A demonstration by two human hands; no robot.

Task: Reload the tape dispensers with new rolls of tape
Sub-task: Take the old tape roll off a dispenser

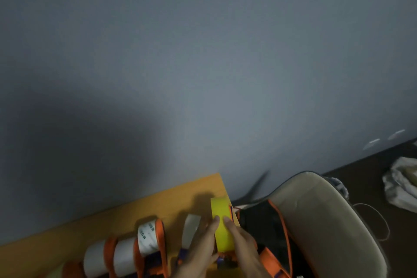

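A yellow tape roll stands on edge in an orange dispenser at the right end of the wooden table. My left hand and my right hand hold the roll between them, fingertips on its outer face. To the left stands a white tape roll. Further left are orange dispensers with white rolls, and two more white rolls in a row at the bottom edge.
A beige and dark bag with orange trim gapes open right of the table. A crumpled white cloth lies on the dark floor at the far right. A grey wall fills the upper frame.
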